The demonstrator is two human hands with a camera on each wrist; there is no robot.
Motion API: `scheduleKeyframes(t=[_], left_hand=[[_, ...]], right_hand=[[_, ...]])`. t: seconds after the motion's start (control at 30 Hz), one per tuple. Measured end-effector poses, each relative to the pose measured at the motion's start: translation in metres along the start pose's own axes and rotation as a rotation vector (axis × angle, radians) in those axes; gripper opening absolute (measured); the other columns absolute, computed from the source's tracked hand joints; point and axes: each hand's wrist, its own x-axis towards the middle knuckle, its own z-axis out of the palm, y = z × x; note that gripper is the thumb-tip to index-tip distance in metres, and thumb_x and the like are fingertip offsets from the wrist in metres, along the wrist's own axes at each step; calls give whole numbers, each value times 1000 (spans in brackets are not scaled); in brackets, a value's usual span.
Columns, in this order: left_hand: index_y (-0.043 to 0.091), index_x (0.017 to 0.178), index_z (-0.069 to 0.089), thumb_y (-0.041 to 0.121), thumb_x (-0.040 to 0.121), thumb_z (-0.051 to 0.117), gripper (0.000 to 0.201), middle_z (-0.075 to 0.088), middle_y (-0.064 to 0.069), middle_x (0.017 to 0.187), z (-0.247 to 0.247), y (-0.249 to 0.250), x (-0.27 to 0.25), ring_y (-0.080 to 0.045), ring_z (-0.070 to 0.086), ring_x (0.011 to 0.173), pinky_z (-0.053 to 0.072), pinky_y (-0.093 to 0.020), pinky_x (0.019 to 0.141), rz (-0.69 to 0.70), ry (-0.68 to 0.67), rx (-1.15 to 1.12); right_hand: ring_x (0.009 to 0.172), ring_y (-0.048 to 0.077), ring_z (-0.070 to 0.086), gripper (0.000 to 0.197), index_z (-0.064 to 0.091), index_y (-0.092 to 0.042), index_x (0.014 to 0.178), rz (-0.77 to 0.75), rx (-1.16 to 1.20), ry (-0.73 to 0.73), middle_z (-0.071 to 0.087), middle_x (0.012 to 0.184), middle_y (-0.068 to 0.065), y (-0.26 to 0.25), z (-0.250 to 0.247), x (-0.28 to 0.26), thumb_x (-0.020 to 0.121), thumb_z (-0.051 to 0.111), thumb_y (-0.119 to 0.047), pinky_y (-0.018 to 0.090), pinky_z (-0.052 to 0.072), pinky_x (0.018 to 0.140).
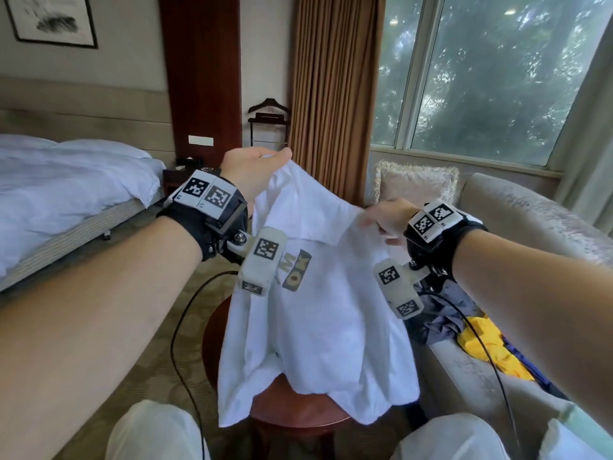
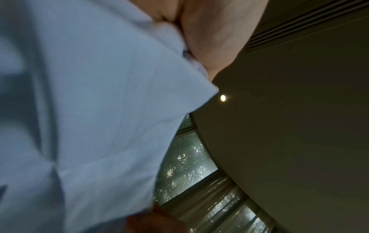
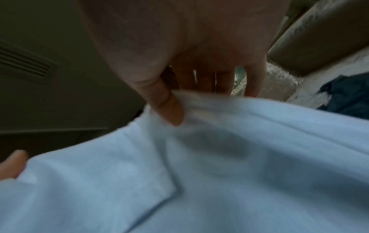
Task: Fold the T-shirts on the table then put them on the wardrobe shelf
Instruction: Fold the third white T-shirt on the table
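Both hands, left hand (image 1: 252, 171) and right hand (image 1: 386, 217), pinch the white T-shirt (image 1: 318, 327) above the desk (image 1: 292, 406); level the shoulders before lowering it flat.

Bed (image 1: 66, 184) at left; valet stand (image 1: 268, 124) beside brown curtain (image 1: 335, 94); window (image 1: 481, 78); fringed cushion (image 1: 416, 187) on sofa (image 1: 517, 207); framed picture (image 1: 53, 19) on wall.
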Motion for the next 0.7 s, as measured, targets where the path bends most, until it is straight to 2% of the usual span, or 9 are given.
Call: scheduleKeyframes(t=[0.1, 0.2, 0.33, 0.4, 0.47, 0.53, 0.57, 0.63, 0.7], left_hand=[[22, 66, 64, 39, 85, 74, 27, 57, 6, 58, 13, 7, -3, -9, 53, 58, 43, -21, 62, -8, -11, -43], [21, 64, 60, 40, 87, 71, 31, 52, 10, 49, 24, 11, -8, -5, 51, 52, 40, -17, 54, -7, -29, -74], [14, 82, 67, 36, 86, 73, 23, 67, 3, 66, 32, 8, -15, -7, 64, 64, 51, -19, 59, -43, -162, -186], [11, 94, 69, 28, 85, 75, 20, 70, -3, 79, 33, 4, -18, -12, 68, 76, 55, -24, 66, -65, -215, -248], [6, 106, 65, 17, 81, 77, 30, 72, -7, 85, 34, -2, -18, -17, 71, 82, 56, -27, 69, -87, -270, -359], [5, 118, 59, 16, 65, 84, 59, 74, -8, 96, 33, -13, -16, -20, 72, 92, 57, -33, 77, -115, -350, -366], [9, 123, 56, 18, 56, 89, 75, 73, -7, 103, 32, -19, -17, -22, 71, 97, 57, -37, 82, -137, -404, -291], [18, 125, 56, 27, 43, 98, 92, 72, -4, 110, 33, -31, -21, -22, 70, 101, 56, -41, 88, -134, -501, 28], [19, 115, 64, 29, 54, 96, 69, 73, 3, 101, 37, -44, -24, -14, 69, 95, 57, -31, 84, -55, -565, 353]], right_hand=[[98, 21, 65, 29, 69, -10, 108, -100, -41, -248, 71, 102, 3, -11, 8, -22, 81, 74, -18, 33, 48, 90], [112, 26, 63, 32, 69, -18, 111, -134, 62, -454, 71, 111, 7, -15, 19, -29, 80, 72, -8, 39, 45, 103], [109, 26, 65, 44, 64, -22, 116, -192, 69, -563, 71, 113, 6, -18, 26, -29, 77, 75, -6, 42, 48, 100], [103, 32, 67, 53, 67, -3, 113, -226, -28, -457, 70, 110, 17, -20, 33, -28, 67, 83, -24, 44, 52, 94], [91, 32, 68, 70, 67, 9, 108, -231, -53, -287, 69, 106, 23, -20, 36, -18, 59, 84, -39, 38, 52, 85], [90, 29, 67, 51, 68, 8, 103, -208, 45, -191, 70, 99, 18, -22, 34, -13, 73, 79, -32, 38, 53, 82], [90, 27, 67, 47, 67, 5, 102, -190, 103, -164, 70, 97, 15, -23, 31, -9, 76, 77, -33, 36, 52, 84], [94, 29, 69, 52, 67, -2, 105, -159, 206, -128, 72, 100, 13, -27, 26, -4, 73, 75, -43, 45, 53, 91], [92, 30, 70, 61, 68, -7, 102, -155, 258, -76, 73, 99, 12, -27, 22, 2, 63, 73, -53, 48, 55, 89]])
